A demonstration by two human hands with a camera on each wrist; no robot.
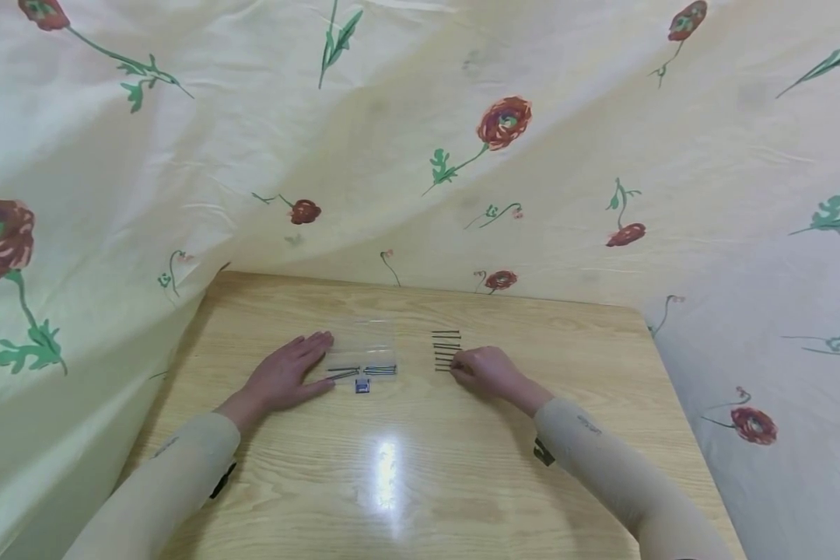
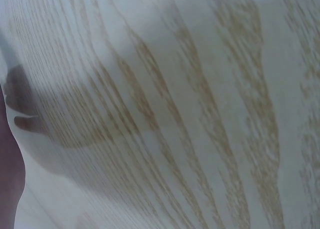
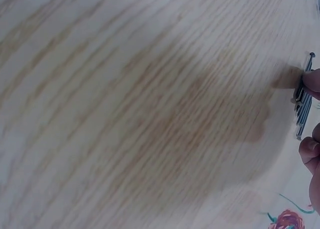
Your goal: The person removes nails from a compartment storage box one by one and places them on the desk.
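My left hand lies flat with straight fingers at the left edge of a clear plastic bag. Inside the bag's near end are several nails, and a small blue label sits at its near edge. To the right, several dark nails lie in a row, roughly parallel. My right hand, fingers curled, pinches the right end of the nearest nail. The right wrist view shows the row of nails edge-on beside the fingertips; the left wrist view shows mostly table.
Both hands work on a light wood-grain table, with a bright reflection near its middle. A flower-patterned cloth hangs behind the table and along both sides.
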